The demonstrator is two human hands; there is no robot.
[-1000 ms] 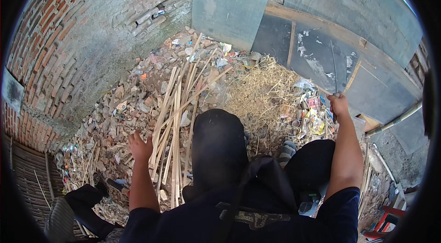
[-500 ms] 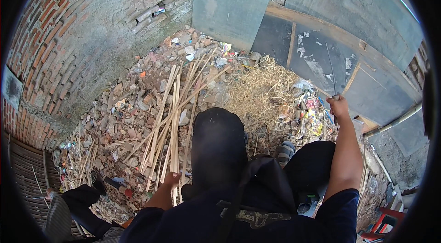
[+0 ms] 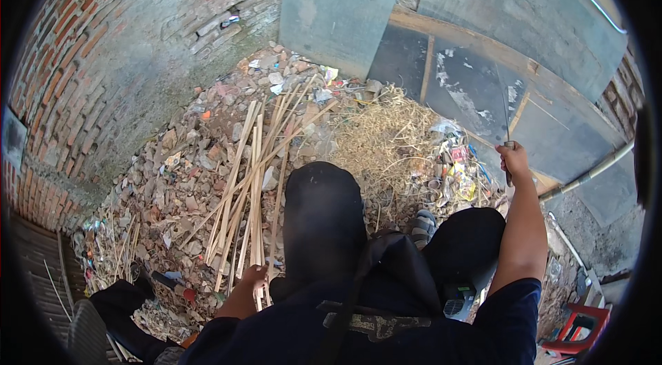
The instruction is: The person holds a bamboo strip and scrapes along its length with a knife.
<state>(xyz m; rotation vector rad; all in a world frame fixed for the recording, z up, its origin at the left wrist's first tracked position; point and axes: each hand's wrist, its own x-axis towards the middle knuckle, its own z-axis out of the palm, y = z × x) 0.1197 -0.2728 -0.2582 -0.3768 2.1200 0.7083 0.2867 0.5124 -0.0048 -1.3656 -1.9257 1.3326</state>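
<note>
right hand [image 3: 512, 156] grips long knife [image 3: 507, 125]; left hand [image 3: 251, 282] at strips [image 3: 256, 199]

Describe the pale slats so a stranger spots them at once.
Start at the brick wall on the left and follow the rubble at its foot rightward. Just before the black knee, by the left hand, lie the slats. They are long, straight and overlapping, unlike the tangled straw heap beyond.

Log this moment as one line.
left hand: at wooden strips, grip unclear | right hand: holding long thin tool | strips: lying on rubble | straw heap: right of strips
</note>
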